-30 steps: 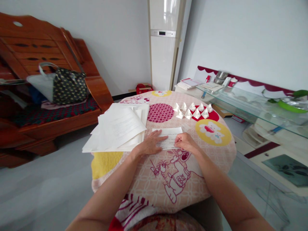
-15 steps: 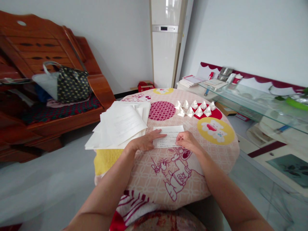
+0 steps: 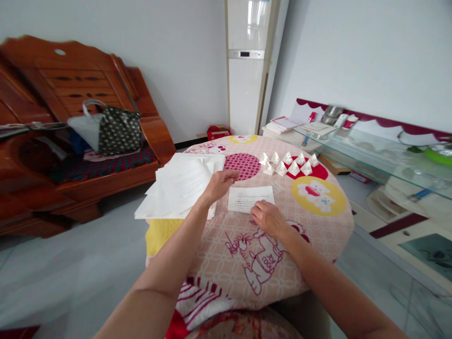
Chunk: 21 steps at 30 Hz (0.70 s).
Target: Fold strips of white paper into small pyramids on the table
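A small printed sheet of paper [image 3: 247, 195] lies on the round table in front of me. My right hand [image 3: 269, 218] is at its lower right edge, fingers curled and closed on the paper there. My left hand [image 3: 221, 184] is off the sheet, just beyond its upper left corner, with the fingers stretched out and nothing in them. To the left lies a loose stack of white paper [image 3: 183, 183], partly covered by my left forearm. Several small folded paper pyramids [image 3: 281, 168] stand in two rows at the far right of the table.
A patterned cloth [image 3: 219, 254] covers the round table. On the right stands a glass-topped cabinet [image 3: 370, 150] with cups and papers on it. A wooden bench [image 3: 88, 174] with bags [image 3: 120, 132] is at the left, and a tall white air conditioner [image 3: 245, 89] stands behind.
My left hand has lifted off the small sheet and moved up and away from it. My right hand has slid along to the sheet's lower edge. The camera view has shifted slightly.
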Available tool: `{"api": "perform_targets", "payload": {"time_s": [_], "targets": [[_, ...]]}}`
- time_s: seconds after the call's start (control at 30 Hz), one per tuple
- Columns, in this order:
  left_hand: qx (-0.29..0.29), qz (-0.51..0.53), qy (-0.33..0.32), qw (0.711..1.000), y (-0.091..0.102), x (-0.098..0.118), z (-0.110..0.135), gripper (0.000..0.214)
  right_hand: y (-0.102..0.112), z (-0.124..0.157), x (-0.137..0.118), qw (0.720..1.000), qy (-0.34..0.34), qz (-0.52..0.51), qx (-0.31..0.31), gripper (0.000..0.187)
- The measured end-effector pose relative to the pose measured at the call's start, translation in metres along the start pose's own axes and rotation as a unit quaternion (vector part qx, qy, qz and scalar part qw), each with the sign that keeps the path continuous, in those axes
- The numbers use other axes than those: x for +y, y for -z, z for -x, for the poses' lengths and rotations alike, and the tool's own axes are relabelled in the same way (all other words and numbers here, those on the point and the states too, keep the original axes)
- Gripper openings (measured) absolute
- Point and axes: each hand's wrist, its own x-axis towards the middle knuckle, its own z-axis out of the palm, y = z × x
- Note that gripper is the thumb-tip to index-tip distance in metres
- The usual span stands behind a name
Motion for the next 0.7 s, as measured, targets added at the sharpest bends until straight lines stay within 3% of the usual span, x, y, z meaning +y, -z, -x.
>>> {"api": "perform_targets", "payload": {"time_s": [0.07,0.23,0.43,0.6,0.7], "targets": [[0.053,0.025,0.009,0.998,-0.003,-0.001,-0.005,0.048,-0.004,0.000,0.001,1.000,-0.015,0.003,0.021,0.022],[0.223,0.001,0.016,0.975,-0.017,-0.005,0.009,0.037,-0.009,0.003,0.010,0.974,-0.122,-0.103,0.159,0.031],[0.196,0.029,-0.006,0.980,-0.027,-0.007,0.026,0.038,0.001,0.008,0.018,0.915,-0.154,-0.229,0.295,0.028],[0.153,0.157,-0.004,0.976,-0.031,-0.016,0.017,0.052,0.005,0.010,0.019,0.876,-0.095,-0.257,0.396,0.026],[0.128,0.237,-0.003,0.963,-0.033,-0.018,0.014,0.060,0.004,0.010,0.019,0.852,-0.104,-0.310,0.410,0.023]]}}
